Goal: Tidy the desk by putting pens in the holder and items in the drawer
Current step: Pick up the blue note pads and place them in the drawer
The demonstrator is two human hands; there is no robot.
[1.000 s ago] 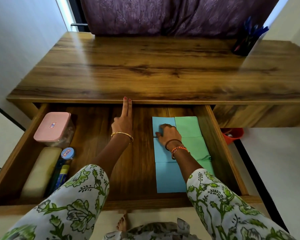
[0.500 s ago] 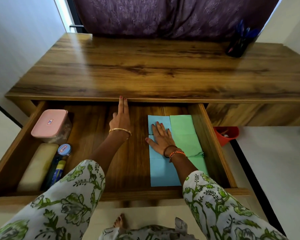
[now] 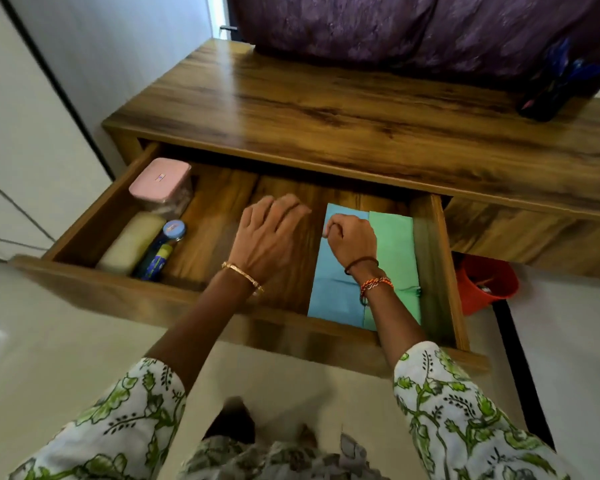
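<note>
head view looks down on two hands over an open drawer. left hand (image 3: 269,233) hangs above the bare wooden floor of the drawer (image 3: 222,233), near the middle, with its fingers bent loosely downward and nothing between them; it is blurred, so whether the fingertips touch the wood cannot be told. a gold bangle (image 3: 243,277) sits on that wrist. right hand (image 3: 352,239) is curled into a loose fist over the blue paper (image 3: 329,292), and whether it pinches the sheet's edge or holds nothing cannot be told. a dark band and an orange thread bracelet (image 3: 376,284) circle its wrist.

the blue paper lies flat in the right part of the drawer, and green paper (image 3: 394,244) lies beside it, touching along one long edge, next to the drawer's right wall. at the left end of the drawer stands a clear box with a pink lid (image 3: 160,180); in front of it lie a pale cream case (image 3: 130,242) and, just beside that, a blue tube with a round cap (image 3: 161,249).

the drawer is pulled well out from the wooden desk (image 3: 326,109). on the far right of the desk top stands a dark pen holder (image 3: 548,95) with blue pens in it, blurred. a red bucket (image 3: 485,284) sits on the floor to the right of the drawer. purple cloth (image 3: 395,26) hangs behind the desk. green floral sleeves (image 3: 465,417) cover both forearms.
</note>
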